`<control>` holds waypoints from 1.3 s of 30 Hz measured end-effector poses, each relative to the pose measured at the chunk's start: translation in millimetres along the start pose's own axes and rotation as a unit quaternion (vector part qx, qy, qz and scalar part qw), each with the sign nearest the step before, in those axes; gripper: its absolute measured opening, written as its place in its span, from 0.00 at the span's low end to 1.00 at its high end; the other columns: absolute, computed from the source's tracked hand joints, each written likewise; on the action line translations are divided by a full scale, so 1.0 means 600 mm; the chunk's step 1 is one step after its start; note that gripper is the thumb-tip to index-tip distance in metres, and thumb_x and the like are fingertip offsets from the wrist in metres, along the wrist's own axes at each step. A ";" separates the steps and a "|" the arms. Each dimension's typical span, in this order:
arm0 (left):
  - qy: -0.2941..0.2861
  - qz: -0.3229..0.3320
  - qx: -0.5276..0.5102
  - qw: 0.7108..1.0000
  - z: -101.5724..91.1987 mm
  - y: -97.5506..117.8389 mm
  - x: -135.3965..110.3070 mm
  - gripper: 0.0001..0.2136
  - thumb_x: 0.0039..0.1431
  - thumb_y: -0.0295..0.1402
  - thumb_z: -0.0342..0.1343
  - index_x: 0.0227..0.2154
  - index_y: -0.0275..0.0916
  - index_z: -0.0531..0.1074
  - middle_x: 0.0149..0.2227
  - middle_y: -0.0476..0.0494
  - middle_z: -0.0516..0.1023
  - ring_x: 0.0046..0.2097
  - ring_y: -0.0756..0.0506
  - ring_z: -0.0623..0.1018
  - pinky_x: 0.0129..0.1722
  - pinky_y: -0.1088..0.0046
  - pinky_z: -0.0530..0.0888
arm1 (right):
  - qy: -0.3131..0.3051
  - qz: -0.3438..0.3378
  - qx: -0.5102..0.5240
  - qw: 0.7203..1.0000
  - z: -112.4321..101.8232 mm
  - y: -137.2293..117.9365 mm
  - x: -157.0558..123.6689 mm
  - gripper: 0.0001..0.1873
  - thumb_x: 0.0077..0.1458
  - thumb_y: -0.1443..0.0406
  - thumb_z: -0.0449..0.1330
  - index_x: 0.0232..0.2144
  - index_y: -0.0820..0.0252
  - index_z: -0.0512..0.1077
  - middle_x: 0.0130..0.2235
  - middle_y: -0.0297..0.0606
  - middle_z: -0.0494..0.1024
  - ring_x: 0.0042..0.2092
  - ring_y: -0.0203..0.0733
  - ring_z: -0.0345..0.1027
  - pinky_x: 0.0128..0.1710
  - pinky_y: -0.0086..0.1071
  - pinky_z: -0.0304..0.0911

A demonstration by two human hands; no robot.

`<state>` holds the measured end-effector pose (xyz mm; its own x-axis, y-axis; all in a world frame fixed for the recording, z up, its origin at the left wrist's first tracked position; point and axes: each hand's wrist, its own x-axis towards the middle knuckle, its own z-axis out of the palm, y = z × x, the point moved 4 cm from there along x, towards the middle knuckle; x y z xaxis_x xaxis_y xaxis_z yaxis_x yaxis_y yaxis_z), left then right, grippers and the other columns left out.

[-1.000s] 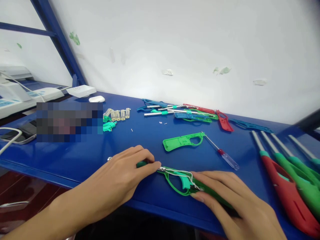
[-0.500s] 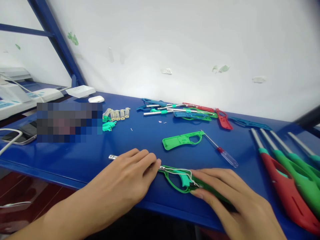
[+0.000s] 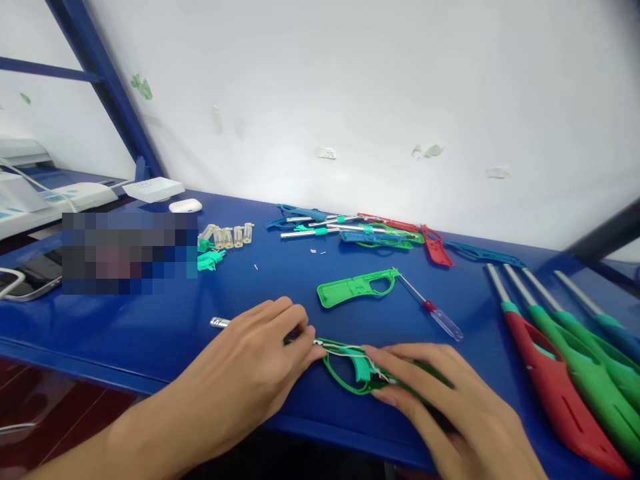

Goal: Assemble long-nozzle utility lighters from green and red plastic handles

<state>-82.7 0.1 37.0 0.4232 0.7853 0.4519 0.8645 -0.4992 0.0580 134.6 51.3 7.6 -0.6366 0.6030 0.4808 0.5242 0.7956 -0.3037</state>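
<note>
A green lighter body point(image 3: 345, 385) lies opened in front of me, with a teal trigger point(image 3: 362, 368) and a thin white wire showing inside. My left hand point(image 3: 265, 353) is closed round its metal tube point(image 3: 220, 323), whose tip sticks out on the left. Thumb and fingertips press where tube and body meet. My right hand point(image 3: 445, 400) grips the handle end, fingers above and thumb below, hiding most of the handle. Beyond them rests a loose green half shell point(image 3: 345, 291), and a screwdriver point(image 3: 440, 317) touches its narrow end.
Whole lighters point(image 3: 555, 380) lie at the right. At the back are loose blue, red and green shells point(image 3: 436, 245) with metal tubes point(image 3: 303, 234). Clear fuel tanks point(image 3: 239, 236) and teal triggers point(image 3: 210, 260) sit left of centre. A phone point(image 3: 37, 273) and white case point(image 3: 185, 206) are further left.
The left thumb now presses at the joint of tube and body, and the wire there lies lower along the frame's top edge. The whole view has shifted slightly.
</note>
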 end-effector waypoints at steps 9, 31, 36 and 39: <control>-0.005 0.057 0.012 0.998 0.006 0.005 -0.013 0.17 0.72 0.19 0.42 0.49 0.35 0.75 0.42 0.42 0.79 0.37 0.42 0.78 0.34 0.63 0.75 | 0.000 0.010 0.010 1.000 0.003 0.005 -0.002 0.15 0.69 0.61 0.59 0.56 0.43 0.75 0.49 0.31 0.81 0.49 0.39 0.78 0.49 0.27 0.75; 0.046 0.090 0.133 0.986 0.009 0.041 0.025 0.23 0.71 0.17 0.36 0.33 0.35 0.77 0.29 0.45 0.78 0.28 0.46 0.78 0.26 0.69 0.75 | 0.018 0.037 0.047 0.998 0.001 0.000 0.001 0.12 0.70 0.59 0.58 0.53 0.45 0.76 0.46 0.32 0.82 0.45 0.39 0.79 0.45 0.28 0.77; 0.045 0.084 0.139 0.986 0.011 0.037 0.028 0.23 0.70 0.16 0.34 0.32 0.37 0.75 0.30 0.45 0.78 0.29 0.47 0.77 0.28 0.71 0.75 | 0.007 0.039 0.044 0.998 0.003 0.000 0.000 0.13 0.69 0.60 0.59 0.54 0.44 0.76 0.47 0.32 0.81 0.46 0.39 0.79 0.46 0.28 0.77; 0.045 0.087 0.143 0.985 0.014 0.035 0.030 0.22 0.68 0.15 0.36 0.34 0.36 0.76 0.32 0.44 0.79 0.29 0.46 0.78 0.26 0.70 0.74 | 0.019 0.036 0.041 0.998 0.002 -0.001 0.000 0.12 0.70 0.59 0.58 0.52 0.45 0.77 0.46 0.33 0.82 0.45 0.40 0.79 0.44 0.29 0.77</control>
<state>-54.3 7.0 39.0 0.5574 0.6544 0.5111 0.8273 -0.4900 -0.2748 133.4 51.0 6.9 -0.5765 0.6569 0.4859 0.5189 0.7537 -0.4033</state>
